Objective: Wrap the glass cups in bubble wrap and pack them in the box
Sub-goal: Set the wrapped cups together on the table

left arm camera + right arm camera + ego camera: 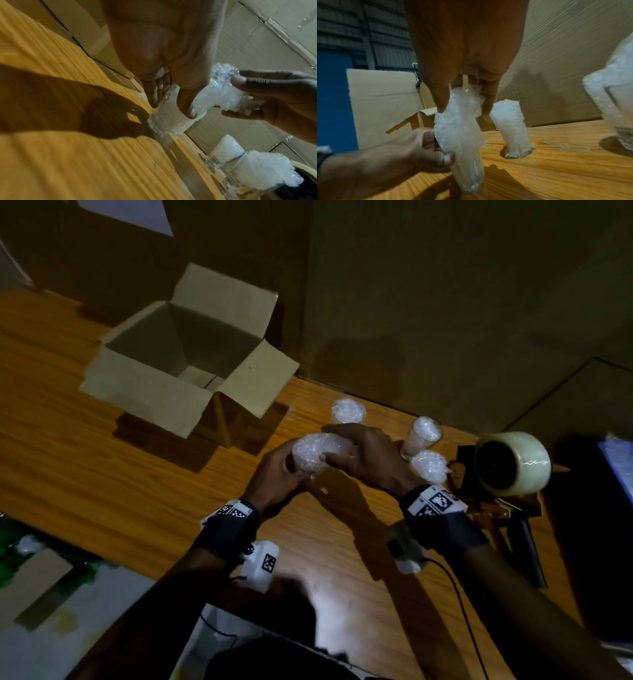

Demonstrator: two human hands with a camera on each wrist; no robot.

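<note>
A glass cup wrapped in bubble wrap (pixel 313 455) is held tilted above the wooden table by both hands. My left hand (pixel 294 470) grips its lower body, thumb across the front (pixel 188 111). My right hand (pixel 339 453) pinches the bunched wrap at its top end (pixel 464 108). In the right wrist view the wrapped cup (pixel 460 135) hangs just above the table. Three more wrapped cups stand to the right: one behind the hands (pixel 347 410), two near the tape (pixel 423 436) (pixel 430 465). The open cardboard box (pixel 137 378) stands at the back left; I see nothing inside it.
A tape dispenser with a clear tape roll (pixel 510 463) lies at the right, close to the two wrapped cups. Large cardboard sheets (pixel 445 302) stand behind the table. A blue object (pixel 620 467) sits at the far right edge. Bare wood (pixel 85 474) lies left of the hands.
</note>
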